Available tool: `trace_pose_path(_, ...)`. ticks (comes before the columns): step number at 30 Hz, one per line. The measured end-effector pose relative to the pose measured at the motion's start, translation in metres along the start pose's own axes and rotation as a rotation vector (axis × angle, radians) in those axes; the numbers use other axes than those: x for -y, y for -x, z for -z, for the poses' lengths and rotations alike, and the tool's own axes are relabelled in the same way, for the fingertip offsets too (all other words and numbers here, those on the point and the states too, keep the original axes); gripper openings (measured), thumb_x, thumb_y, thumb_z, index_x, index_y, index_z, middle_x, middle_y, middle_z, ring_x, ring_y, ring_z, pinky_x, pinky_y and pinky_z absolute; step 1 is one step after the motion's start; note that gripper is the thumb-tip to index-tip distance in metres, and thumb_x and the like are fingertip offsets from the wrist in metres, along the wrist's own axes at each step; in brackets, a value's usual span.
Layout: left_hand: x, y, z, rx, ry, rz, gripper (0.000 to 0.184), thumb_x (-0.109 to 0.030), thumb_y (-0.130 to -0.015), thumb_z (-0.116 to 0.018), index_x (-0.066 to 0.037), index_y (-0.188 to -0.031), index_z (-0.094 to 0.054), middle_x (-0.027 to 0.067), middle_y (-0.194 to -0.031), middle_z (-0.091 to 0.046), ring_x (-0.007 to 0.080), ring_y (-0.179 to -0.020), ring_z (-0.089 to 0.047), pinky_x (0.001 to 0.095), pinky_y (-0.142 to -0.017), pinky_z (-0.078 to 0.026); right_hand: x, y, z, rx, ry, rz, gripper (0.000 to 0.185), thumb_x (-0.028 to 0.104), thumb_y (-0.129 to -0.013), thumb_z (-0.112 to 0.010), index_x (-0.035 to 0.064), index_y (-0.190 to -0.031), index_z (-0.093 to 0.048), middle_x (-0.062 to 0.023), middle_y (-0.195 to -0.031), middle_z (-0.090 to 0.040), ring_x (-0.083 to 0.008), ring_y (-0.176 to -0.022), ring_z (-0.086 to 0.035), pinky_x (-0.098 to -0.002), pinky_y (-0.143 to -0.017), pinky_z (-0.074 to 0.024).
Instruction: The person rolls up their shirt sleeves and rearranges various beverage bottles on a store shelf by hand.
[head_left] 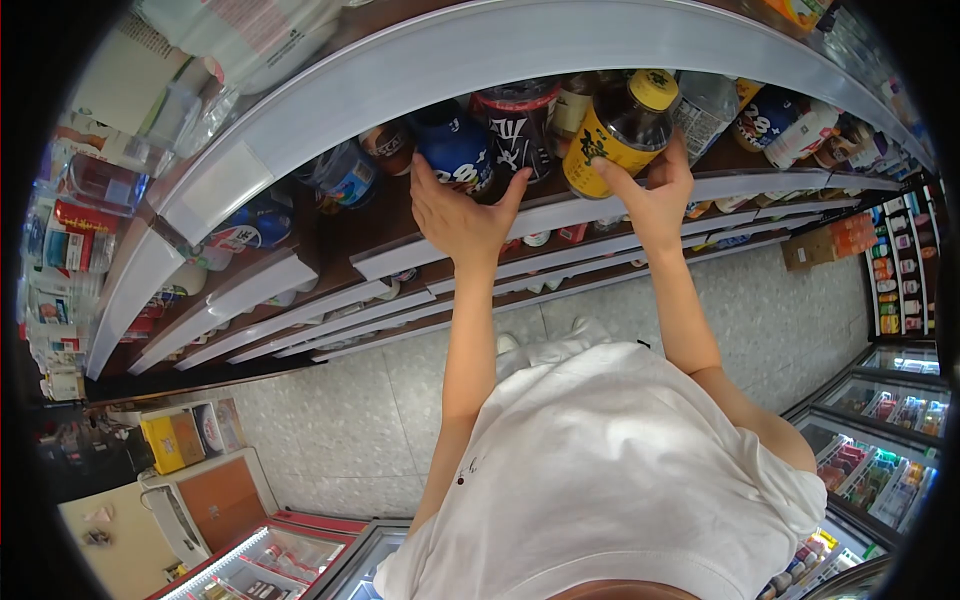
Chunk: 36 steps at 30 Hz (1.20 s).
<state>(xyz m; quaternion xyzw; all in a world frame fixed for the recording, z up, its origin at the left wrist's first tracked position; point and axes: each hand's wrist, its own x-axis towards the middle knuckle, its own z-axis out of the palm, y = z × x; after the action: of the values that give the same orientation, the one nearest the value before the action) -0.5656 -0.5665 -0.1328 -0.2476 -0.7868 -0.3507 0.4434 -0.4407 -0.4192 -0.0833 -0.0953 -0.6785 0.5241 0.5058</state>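
My right hand (658, 198) grips a drink bottle with a yellow cap and yellow label (610, 145), its liquid dark. The bottle is tilted at the shelf's front edge, with my thumb on its label and my fingers at its right side. My left hand (460, 218) is spread at the front of a blue-labelled bottle (452, 150); whether it presses on that bottle I cannot tell. Its thumb is in front of a dark bottle with white characters and a red band (518, 125). A brown-labelled bottle (388, 148) stands left of my fingers.
A white shelf rim (420, 75) curves above the bottles. Right of my right hand stand a clear bottle (708, 110) and several others. Lower shelves (400, 305) hold more goods. Cardboard boxes (810, 247) sit on the floor; glass-fronted coolers (880, 430) are behind at right.
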Motion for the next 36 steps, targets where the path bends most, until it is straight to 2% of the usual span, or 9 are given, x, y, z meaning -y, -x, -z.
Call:
trace_pose_path(6,0.001,0.000,0.000,-0.003,-0.008,-0.009,0.116,-0.065,-0.060,-0.079,0.009,-0.136,-0.031,0.0258,-0.119,-0.052,0.0402,-0.104,-0.054,0.0455,-0.083,-0.044,0.000,0.005,-0.010,-0.041,-0.085,-0.095,0.051,0.011,-0.068,-0.085,0.0005,-0.109,-0.058,-0.0064,-0.107,-0.051,-0.0179,-0.102,-0.053,-0.0328,-0.089,-0.0429)
trace_pose_path(13,0.000,-0.001,0.002,0.002,0.004,-0.012,0.116,-0.064,-0.060,-0.079,0.009,-0.136,-0.031,0.0258,-0.116,-0.053,0.0404,-0.102,-0.055,0.0455,-0.082,-0.044,-0.002,0.003,-0.016,0.000,0.103,0.011,0.055,0.018,-0.067,-0.086,0.0004,-0.111,-0.058,-0.0078,-0.106,-0.052,-0.0199,-0.100,-0.053,-0.0333,-0.088,-0.0434)
trace_pose_path(15,-0.001,-0.001,0.002,0.005,0.007,-0.009,0.116,-0.064,-0.060,-0.079,0.010,-0.136,-0.031,0.0258,-0.115,-0.053,0.0404,-0.102,-0.055,0.0456,-0.082,-0.044,0.002,0.002,-0.018,0.016,0.183,0.074,0.040,-0.001,-0.073,-0.077,0.0009,-0.105,-0.053,-0.0037,-0.103,-0.053,-0.0131,-0.097,-0.058,-0.0278,-0.085,-0.0479)
trace_pose_path(16,-0.001,-0.001,0.002,0.003,0.001,-0.013,0.116,-0.064,-0.060,-0.079,0.010,-0.136,-0.031,0.0260,-0.115,-0.053,0.0405,-0.102,-0.055,0.0456,-0.082,-0.044,0.002,0.002,-0.019,0.015,0.183,0.075,0.040,-0.001,-0.073,-0.077,0.0009,-0.105,-0.053,-0.0037,-0.103,-0.053,-0.0131,-0.097,-0.058,-0.0278,-0.085,-0.0479)
trace_pose_path(24,0.000,0.000,0.001,0.018,-0.013,-0.010,0.117,-0.063,-0.059,-0.080,0.010,-0.136,-0.030,0.0269,-0.116,-0.053,0.0414,-0.102,-0.054,0.0462,-0.083,-0.045,0.007,0.005,-0.027,0.054,0.127,0.070,0.047,0.002,-0.073,-0.078,-0.0014,-0.113,-0.053,-0.0059,-0.109,-0.050,-0.0147,-0.103,-0.056,-0.0293,-0.088,-0.0465)
trace_pose_path(31,0.001,0.000,0.001,-0.003,-0.015,-0.020,0.117,-0.063,-0.059,-0.080,0.010,-0.136,-0.031,0.0263,-0.115,-0.053,0.0410,-0.101,-0.054,0.0460,-0.082,-0.045,0.002,0.002,-0.021,0.050,0.140,0.105,0.048,0.002,-0.073,-0.079,-0.0016,-0.114,-0.053,-0.0055,-0.109,-0.049,-0.0152,-0.101,-0.056,-0.0295,-0.087,-0.0465)
trace_pose_path(33,0.001,-0.001,0.000,-0.011,-0.008,-0.025,0.117,-0.063,-0.059,-0.080,0.010,-0.136,-0.031,0.0262,-0.115,-0.053,0.0409,-0.101,-0.054,0.0459,-0.082,-0.045,-0.007,0.002,-0.020,-0.036,0.112,0.081,0.060,0.017,-0.066,-0.085,-0.0004,-0.116,-0.057,-0.0102,-0.108,-0.054,-0.0223,-0.100,-0.054,-0.0345,-0.088,-0.0437)
trace_pose_path(36,0.000,-0.001,0.001,0.007,0.004,-0.008,0.116,-0.064,-0.059,-0.080,0.010,-0.135,-0.032,0.0262,-0.115,-0.053,0.0406,-0.101,-0.055,0.0458,-0.082,-0.045,-0.010,0.004,-0.019,-0.073,0.069,0.059,0.058,0.018,-0.067,-0.085,-0.0005,-0.115,-0.057,-0.0108,-0.107,-0.054,-0.0233,-0.101,-0.053,-0.0347,-0.088,-0.0430)
